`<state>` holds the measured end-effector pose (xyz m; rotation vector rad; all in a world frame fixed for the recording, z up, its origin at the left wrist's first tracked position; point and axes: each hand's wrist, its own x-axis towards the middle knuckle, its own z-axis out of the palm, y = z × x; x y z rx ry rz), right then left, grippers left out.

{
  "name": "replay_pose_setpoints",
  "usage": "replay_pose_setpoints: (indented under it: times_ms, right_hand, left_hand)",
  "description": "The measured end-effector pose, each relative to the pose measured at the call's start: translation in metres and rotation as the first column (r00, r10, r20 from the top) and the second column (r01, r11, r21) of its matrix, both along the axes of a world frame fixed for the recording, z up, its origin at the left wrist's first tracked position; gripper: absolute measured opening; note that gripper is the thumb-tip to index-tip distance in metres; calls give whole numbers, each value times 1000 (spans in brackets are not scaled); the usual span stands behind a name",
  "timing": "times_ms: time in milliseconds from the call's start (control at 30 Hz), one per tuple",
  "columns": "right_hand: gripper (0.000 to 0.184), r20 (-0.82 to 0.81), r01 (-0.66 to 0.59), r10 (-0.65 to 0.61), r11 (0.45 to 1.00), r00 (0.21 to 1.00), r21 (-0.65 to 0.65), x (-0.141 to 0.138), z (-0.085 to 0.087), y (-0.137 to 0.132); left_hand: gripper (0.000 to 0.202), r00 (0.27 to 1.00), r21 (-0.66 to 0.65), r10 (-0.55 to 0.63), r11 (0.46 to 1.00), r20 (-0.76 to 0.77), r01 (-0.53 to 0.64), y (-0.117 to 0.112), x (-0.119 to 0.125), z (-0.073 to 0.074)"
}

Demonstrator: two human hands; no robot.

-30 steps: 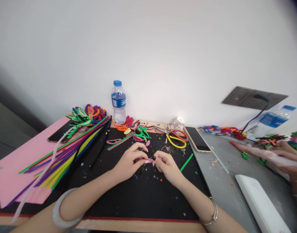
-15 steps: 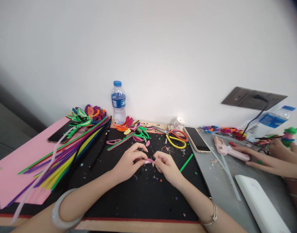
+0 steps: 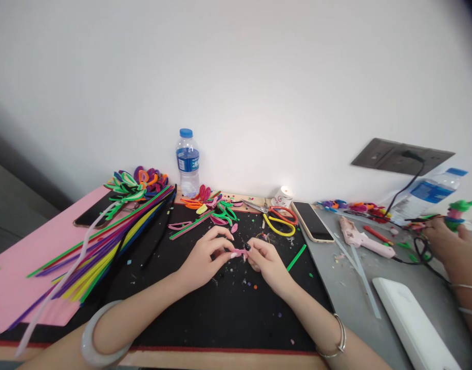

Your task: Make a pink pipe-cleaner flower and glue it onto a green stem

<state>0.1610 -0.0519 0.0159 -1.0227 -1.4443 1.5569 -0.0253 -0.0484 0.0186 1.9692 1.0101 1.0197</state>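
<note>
My left hand (image 3: 203, 258) pinches one end of a small pink pipe-cleaner piece (image 3: 239, 252) between thumb and fingertips. At the piece's other end, my right hand (image 3: 267, 263) has its thumb and fingers closed on it, covering part of it. Both hands are just above a black mat (image 3: 220, 313). Beyond them lie a loose pink loop (image 3: 234, 227) and a pile of green, pink and orange bent pipe cleaners (image 3: 224, 210). A short green pipe cleaner (image 3: 296, 257) rests to the right of my right hand.
Scissors (image 3: 280, 221), a phone (image 3: 313, 222) and a water bottle (image 3: 188, 164) are at the back. Long pipe cleaners (image 3: 100, 246) spread over pink sheets at left. At right are a glue gun (image 3: 364, 241), a white case (image 3: 413, 324) and another person's hand (image 3: 447, 246) holding a green-topped figure.
My right fingers have turned slightly, and more of the pink piece shows between my hands. The other person's nearer hand has withdrawn from the glue gun, uncovering a red-handled tool and cable.
</note>
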Motion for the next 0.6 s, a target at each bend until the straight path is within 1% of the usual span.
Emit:
replay_pose_setpoints:
  times_ms: [100,200,267,367,400,433,500,567,600]
  right_hand:
    - [34,6,32,-32,999,999,22,3,3,3]
    - [33,94,128,-138,986,986,110,13,12,9]
    - [31,183,193,-229,961,956,196,25,23,14]
    - [26,358,230,-331,927,873,297,53,42,18]
    - [22,428,226,-357,918,830,326,65,49,18]
    - [18,501,222,-392,904,772,365,78,54,19]
    - [16,654,182,-431,892,622,414,110,63,20]
    - [20,759,201,-503,864,414,462,146,67,23]
    - [22,810,228,-514,856,282,464,164,67,24]
  left_hand:
    - [10,999,-8,16,1000,38,-15,0,1,0]
    - [10,997,-26,29,999,75,-28,1,1,-1]
    - [10,995,-47,36,998,98,-31,1,0,0]
    - [10,991,-75,43,997,126,-34,1,1,2]
    - [10,990,-81,46,996,135,-35,1,1,2]
    - [9,988,-88,48,995,146,-36,1,1,2]
    - [9,982,-114,47,993,180,-27,2,1,0]
    - [10,970,-164,39,986,238,1,3,2,-3]
    - [11,960,-198,35,980,276,21,4,2,-4]
